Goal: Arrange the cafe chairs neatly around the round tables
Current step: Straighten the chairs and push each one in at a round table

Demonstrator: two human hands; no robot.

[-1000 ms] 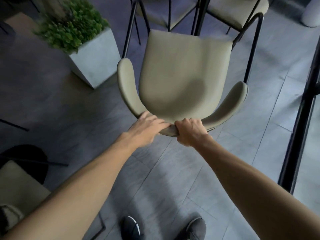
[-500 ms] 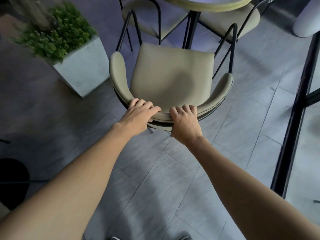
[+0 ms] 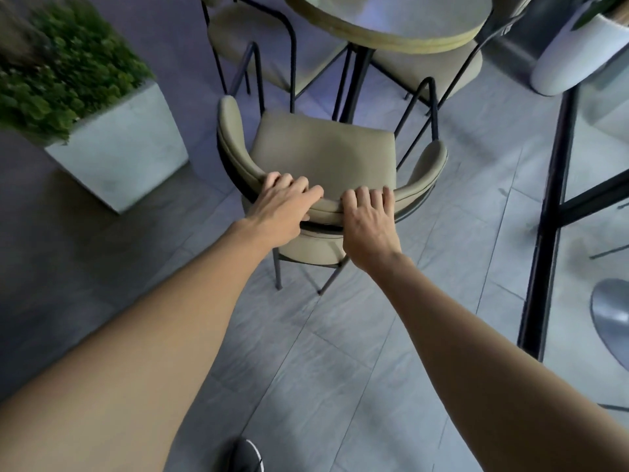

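The beige upholstered armchair with thin black metal legs stands on the grey tiled floor right in front of me, its seat facing the round pale tabletop and its front edge just short of the tabletop's black centre post. My left hand lies over the curved padded backrest towards its left side, fingers wrapped across the top, that grip closed on the armchair. My right hand sits just beside it on the same backrest, fingers hooked over the rim and palm against the back, also clamped on the armchair. Both my forearms are stretched out straight. Two more beige chairs are tucked in at the far side of the tabletop, one on the left and one on the right. Off to the left on the floor stands a square pale concrete planter filled with green leafy plants. To the right runs a black metal frame, with a white rounded pot beyond it. The toe of my dark shoe shows at the bottom edge
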